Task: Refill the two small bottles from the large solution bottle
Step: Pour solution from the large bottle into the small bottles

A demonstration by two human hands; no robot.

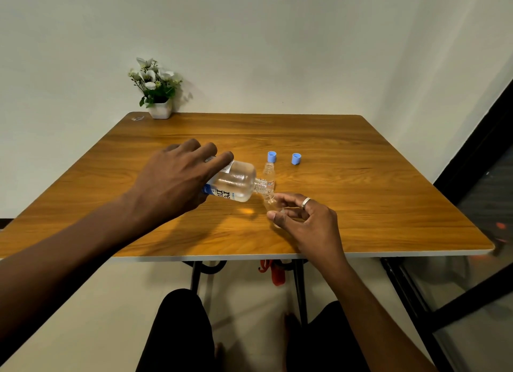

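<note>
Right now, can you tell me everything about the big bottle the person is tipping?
The big bottle is clear plastic, with see-through liquid inside and a white-and-blue label bearing dark letters. It has no cap on, showing a threaded neck. It is tipped almost sideways above the table, mouth pointing right. The left hand grips its back end from above. Its mouth meets the top of a small clear bottle, which the right hand holds.

Left cap [272,156] behind upright small bottle [268,174]

Left grip [177,177] reaches forward palm-down, fingers wrapped in a hold; right grip [302,216] pinches, thumb against curled fingers.
</note>
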